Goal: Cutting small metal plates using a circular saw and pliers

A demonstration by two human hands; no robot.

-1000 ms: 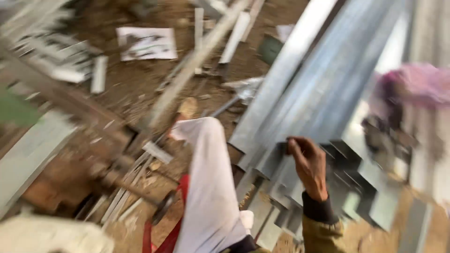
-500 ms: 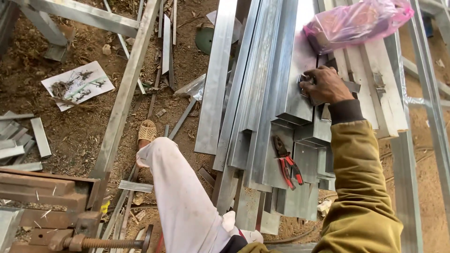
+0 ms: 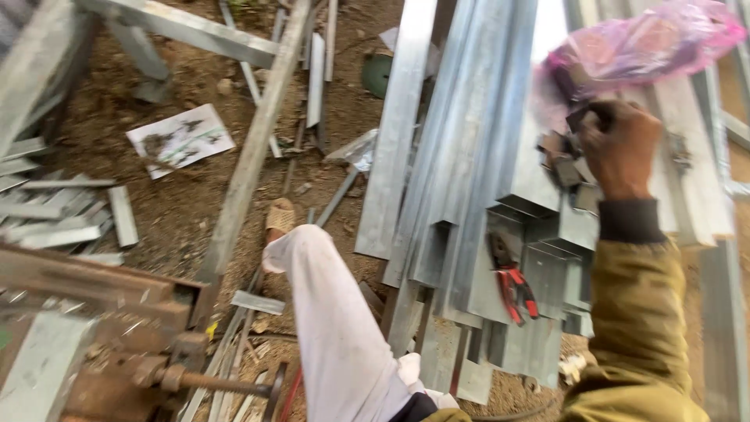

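Observation:
My right hand (image 3: 621, 148) reaches out over a stack of long galvanised steel channels (image 3: 469, 180) and is closed around small dark metal pieces (image 3: 564, 164) lying on them. Just beyond the hand sits a pink plastic bag (image 3: 641, 43). Red-handled snips (image 3: 512, 285) rest on the channel ends below the hand. My olive sleeve (image 3: 637, 312) runs down to the lower right. My leg in a white trouser (image 3: 336, 328) stretches forward, its sandalled foot (image 3: 280, 216) on the dirt. My left hand is out of sight.
Brown dirt ground carries scattered metal offcuts (image 3: 66, 211), a printed paper sheet (image 3: 181, 139) and a long steel bar (image 3: 254, 148). A rusty vice or clamp (image 3: 156, 344) stands at lower left. A green disc (image 3: 377, 74) lies near the channels.
The view has swung and steadied on the channel stack. My right hand has moved up the stack toward the pink bag and closed on the small metal pieces.

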